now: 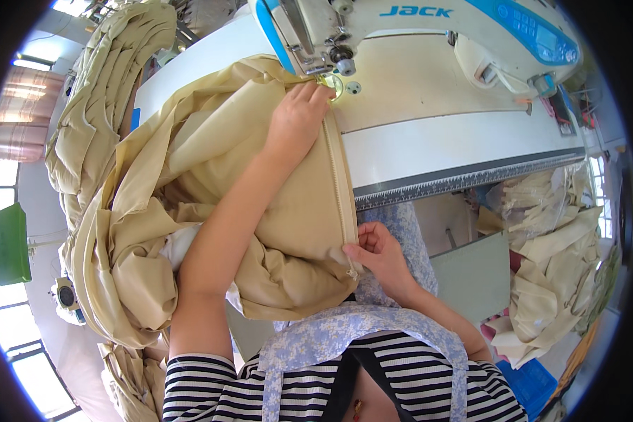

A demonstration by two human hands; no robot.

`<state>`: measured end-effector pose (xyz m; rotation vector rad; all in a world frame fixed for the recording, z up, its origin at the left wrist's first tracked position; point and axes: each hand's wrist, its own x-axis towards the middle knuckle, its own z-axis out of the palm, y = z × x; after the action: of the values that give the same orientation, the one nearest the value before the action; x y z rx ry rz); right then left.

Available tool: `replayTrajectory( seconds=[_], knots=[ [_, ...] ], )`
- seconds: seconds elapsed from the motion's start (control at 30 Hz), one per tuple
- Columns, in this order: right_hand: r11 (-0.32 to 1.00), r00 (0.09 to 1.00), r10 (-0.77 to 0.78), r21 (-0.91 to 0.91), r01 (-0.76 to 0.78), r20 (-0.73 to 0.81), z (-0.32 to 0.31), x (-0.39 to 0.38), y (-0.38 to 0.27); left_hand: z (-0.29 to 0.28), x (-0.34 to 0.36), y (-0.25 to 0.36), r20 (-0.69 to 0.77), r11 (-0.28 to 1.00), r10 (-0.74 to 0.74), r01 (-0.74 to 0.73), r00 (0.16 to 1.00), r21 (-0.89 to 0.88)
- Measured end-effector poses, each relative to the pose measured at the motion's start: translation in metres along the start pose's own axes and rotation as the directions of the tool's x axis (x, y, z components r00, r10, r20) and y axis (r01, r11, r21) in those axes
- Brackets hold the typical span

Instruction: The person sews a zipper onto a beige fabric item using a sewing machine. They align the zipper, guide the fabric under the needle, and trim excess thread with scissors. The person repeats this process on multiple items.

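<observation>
A large beige fabric piece [288, 190] lies bunched over the sewing table's left part and hangs over its front edge. A beige zipper [335, 176] runs along its right edge, from the needle area down toward me. Close to the presser foot of the white and blue sewing machine [415, 17], my left hand [304, 112] has its bent fingers closed on the fabric at the zipper's far end. Lower down, my right hand [381, 257] pinches the zipper edge between thumb and fingers near its near end. The fabric under my left fingertips is hidden.
A ruler strip [464, 184] lines the table's front edge. Stacked beige pieces [95, 105] hang at the left, beside a green panel [9, 244]. More beige fabric [555, 281] is heaped at the right, above a blue crate [529, 385]. My floral apron [401, 235] covers my lap.
</observation>
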<state>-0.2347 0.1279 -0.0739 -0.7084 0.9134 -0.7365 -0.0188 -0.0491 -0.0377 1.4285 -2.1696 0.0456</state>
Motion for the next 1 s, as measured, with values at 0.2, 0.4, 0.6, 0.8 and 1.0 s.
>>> replayTrajectory(
  seconds=[0.2, 0.4, 0.6, 0.8, 1.0],
  knots=[
    [0.993, 0.997, 0.07, -0.094, -0.067, 0.033, -0.007, 0.002, 0.002, -0.028, -0.027, 0.021, 0.218, 0.98, 0.105, -0.139, 0.97, 0.143],
    [0.985, 0.993, 0.1, -0.146, -0.091, 0.055, -0.013, 0.002, 0.004, -0.025, -0.041, 0.028, 0.128, 0.989, 0.079, -0.093, 0.989, 0.114],
    [0.984, 0.996, 0.075, -0.162, -0.068, 0.037, -0.012, 0.001, 0.007, -0.026, -0.042, 0.025, 0.129, 0.999, 0.033, -0.038, 0.991, 0.034],
    [0.988, 0.998, 0.055, -0.146, -0.049, 0.037, -0.011, 0.002, 0.006, -0.028, -0.039, 0.029, 0.116, 0.999, 0.037, -0.04, 0.993, 0.025],
    [0.989, 0.997, 0.069, -0.137, -0.063, 0.038, -0.009, 0.003, 0.003, -0.029, -0.038, 0.027, 0.114, 0.999, 0.037, -0.04, 0.993, 0.027]
  ],
)
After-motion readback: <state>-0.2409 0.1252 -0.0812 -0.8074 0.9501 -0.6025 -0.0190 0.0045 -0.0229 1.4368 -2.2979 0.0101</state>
